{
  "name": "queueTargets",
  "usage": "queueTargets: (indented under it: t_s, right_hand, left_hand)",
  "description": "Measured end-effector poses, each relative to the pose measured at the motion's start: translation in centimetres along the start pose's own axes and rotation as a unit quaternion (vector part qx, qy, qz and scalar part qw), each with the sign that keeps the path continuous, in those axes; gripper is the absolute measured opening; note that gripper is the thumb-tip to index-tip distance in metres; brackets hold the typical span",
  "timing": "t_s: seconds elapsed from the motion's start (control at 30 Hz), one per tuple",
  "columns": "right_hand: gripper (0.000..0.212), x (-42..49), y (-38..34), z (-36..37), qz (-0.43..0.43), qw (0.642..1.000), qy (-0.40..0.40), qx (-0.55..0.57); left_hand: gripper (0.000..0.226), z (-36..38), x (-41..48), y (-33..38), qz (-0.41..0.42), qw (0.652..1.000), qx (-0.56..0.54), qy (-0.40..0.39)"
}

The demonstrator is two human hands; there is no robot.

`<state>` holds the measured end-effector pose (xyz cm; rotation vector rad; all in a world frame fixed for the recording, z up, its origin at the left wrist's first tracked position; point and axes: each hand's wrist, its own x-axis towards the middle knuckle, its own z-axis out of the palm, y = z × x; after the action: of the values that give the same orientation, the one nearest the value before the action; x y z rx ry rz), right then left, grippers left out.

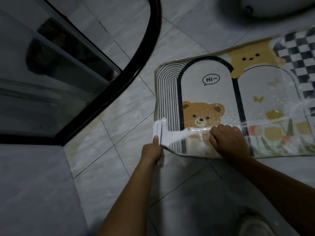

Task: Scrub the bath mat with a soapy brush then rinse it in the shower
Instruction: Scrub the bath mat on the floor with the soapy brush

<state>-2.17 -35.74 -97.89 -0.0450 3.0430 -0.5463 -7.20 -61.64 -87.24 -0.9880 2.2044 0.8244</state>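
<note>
Where folded, mat (213,92) in left grip (152,150)

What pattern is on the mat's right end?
Black-and-white checks; the bath mat shows best in head view.

Bath mat (213,92) rt end off-frame

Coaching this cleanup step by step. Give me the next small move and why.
Probably lift the bath mat toward the shower enclosure on the left: the left hand and right hand grip its curled near edge, and suds show on it.
</note>
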Motion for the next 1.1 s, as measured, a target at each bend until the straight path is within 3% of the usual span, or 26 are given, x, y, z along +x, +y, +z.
queueTargets:
  t_s: [0.2,0.4,0.63,0.83,1.0,1.1]
  right_hand:
    - [0.031,0.1,-0.1,-0.5,-0.018,0.999,0.03,0.002]
    - [0.03,0.2,-0.4,-0.3,0.003,1.0,0.024,0.006]
    - [0.034,0.2,-0.5,-0.5,0.0,1.0,0.031,-0.002]
    - [0.026,0.1,-0.5,-0.3,0.005,0.999,0.036,-0.002]
    - [0.026,0.0,-0.7,-0.6,0.006,0.999,0.033,-0.004]
    - [0.028,0.3,-0.7,-0.8,0.012,1.0,0.016,-0.006]
  left_hand:
    - [0.067,-0.5,-5.6,-6.6,-0.03,0.999,0.008,-0.041]
    - [0.061,-1.5,-1.3,0.1,0.002,0.999,0.016,-0.042]
    - [0.063,-0.6,-6.6,-8.8,-0.06,0.993,-0.061,-0.084]
    - [0.066,0.1,-3.4,-2.7,0.025,0.995,-0.097,-0.016]
    - [0.059,3.1,-4.7,-4.7,-0.028,0.977,-0.179,-0.115]
    - [0.062,7.2,-7.4,-5.3,-0.031,0.984,-0.133,-0.119]
